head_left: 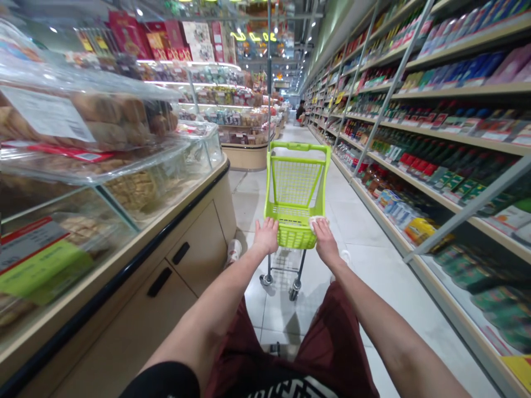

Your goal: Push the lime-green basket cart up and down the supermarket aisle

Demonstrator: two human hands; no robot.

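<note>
A small lime-green shopping cart (294, 182) stands on the floor straight in front of me, between my feet. My left hand (266, 236) grips the near left corner of its basket, fingers over the rim. At the near right corner my right hand (326, 239) presses a crumpled white wipe (314, 222) against the plastic, its fingers bent over the wipe. The basket's slatted bottom shows through. Below it are grey legs with dark caster wheels (294, 291).
On my left runs a wood-fronted display counter (194, 251) with glass bins and packaged baked goods (112, 119). Tall shelves of bottles and packets (448, 166) line the right side. Tiled floor (365, 265) leads down the aisle, where a person (300, 112) crouches far off.
</note>
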